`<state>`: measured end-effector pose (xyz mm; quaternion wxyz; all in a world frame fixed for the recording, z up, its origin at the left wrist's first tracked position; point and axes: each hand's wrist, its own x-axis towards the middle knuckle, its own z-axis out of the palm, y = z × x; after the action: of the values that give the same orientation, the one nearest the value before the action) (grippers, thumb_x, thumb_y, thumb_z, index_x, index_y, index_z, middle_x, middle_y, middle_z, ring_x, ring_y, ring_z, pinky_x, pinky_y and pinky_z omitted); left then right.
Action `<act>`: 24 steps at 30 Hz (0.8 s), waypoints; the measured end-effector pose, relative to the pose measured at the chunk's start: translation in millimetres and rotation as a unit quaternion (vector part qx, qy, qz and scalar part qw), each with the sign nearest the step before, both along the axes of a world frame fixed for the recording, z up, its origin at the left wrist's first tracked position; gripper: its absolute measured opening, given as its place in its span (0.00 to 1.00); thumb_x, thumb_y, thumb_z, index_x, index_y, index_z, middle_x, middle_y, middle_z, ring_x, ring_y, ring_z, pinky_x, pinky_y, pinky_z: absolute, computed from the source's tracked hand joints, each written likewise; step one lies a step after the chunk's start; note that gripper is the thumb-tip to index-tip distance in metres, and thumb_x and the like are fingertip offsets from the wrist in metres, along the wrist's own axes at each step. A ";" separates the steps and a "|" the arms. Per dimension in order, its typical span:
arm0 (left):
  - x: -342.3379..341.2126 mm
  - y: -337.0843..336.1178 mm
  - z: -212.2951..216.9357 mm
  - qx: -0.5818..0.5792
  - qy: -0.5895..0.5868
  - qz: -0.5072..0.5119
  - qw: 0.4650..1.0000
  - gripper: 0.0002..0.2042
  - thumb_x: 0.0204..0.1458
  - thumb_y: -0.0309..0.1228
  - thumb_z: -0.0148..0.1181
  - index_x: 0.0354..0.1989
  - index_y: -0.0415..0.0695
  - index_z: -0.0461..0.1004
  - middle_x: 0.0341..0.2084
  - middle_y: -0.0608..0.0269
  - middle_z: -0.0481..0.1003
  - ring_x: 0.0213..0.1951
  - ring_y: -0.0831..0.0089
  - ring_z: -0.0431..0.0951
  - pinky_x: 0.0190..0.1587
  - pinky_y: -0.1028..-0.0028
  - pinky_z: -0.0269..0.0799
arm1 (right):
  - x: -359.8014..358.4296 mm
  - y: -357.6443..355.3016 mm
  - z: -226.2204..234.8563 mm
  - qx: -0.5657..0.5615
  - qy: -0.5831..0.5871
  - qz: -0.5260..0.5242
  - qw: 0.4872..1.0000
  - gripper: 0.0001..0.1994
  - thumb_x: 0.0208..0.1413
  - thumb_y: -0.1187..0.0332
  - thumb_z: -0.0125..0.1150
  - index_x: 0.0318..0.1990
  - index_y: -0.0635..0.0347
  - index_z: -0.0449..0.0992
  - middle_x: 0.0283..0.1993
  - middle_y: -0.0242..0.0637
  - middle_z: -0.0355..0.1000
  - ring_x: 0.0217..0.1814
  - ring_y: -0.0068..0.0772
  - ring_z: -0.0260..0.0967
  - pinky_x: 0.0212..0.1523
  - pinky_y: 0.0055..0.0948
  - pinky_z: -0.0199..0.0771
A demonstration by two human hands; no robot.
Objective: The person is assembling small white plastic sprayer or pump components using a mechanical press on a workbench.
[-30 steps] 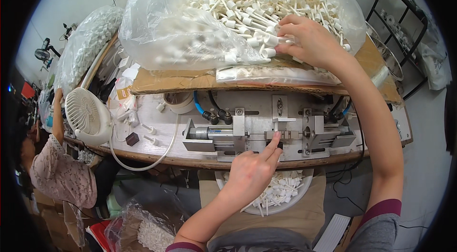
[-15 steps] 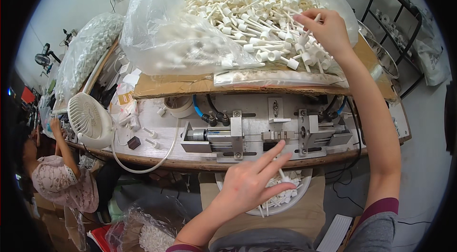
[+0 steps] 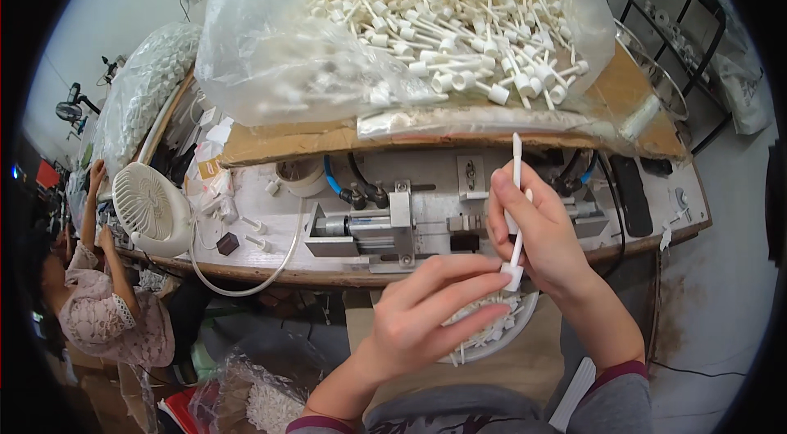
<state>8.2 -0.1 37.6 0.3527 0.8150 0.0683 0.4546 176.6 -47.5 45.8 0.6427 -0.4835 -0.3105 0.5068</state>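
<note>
Two white caps with thin stems are in my hands, over the front edge of the bench. My right hand (image 3: 548, 241) is closed on both; one upright piece (image 3: 516, 157) sticks up past the fingers. The second capped stem (image 3: 516, 252) hangs cap-down, and the fingertips of my left hand (image 3: 426, 309) pinch its cap. Behind my hands stands a metal clamping fixture (image 3: 402, 225) with two facing cylinders, its right part largely hidden. Below, a white bowl (image 3: 492, 349) of similar white pieces is partly covered by my left hand.
A large clear bag (image 3: 246, 65) heaped with white capped stems (image 3: 459, 40) lies on cardboard (image 3: 279, 147) above the fixture. At left are a white fan (image 3: 146, 209) and its cable. A black phone-like slab (image 3: 631, 196) lies at right. Another person (image 3: 115, 311) works at far left.
My right hand has come down from the heap to the front of the fixture, bringing white capped stems. My left hand's spread fingers have closed on a cap beside it.
</note>
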 end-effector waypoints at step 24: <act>9.9 12.2 -44.7 0.230 0.285 0.105 0.925 0.13 0.45 0.28 0.69 0.40 0.41 0.80 0.50 0.56 0.79 0.23 0.72 0.77 0.29 0.74 0.71 | -8.8 -52.4 -28.7 0.163 -0.482 -0.225 0.831 0.16 0.71 0.67 0.41 0.37 0.67 0.73 0.36 0.37 0.66 0.28 0.20 0.59 0.30 0.21 0.62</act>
<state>18.1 12.2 -7.1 0.0711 0.9571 0.1446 0.2409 167.8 -99.9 17.1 0.5773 -0.6112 -0.5414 -0.0074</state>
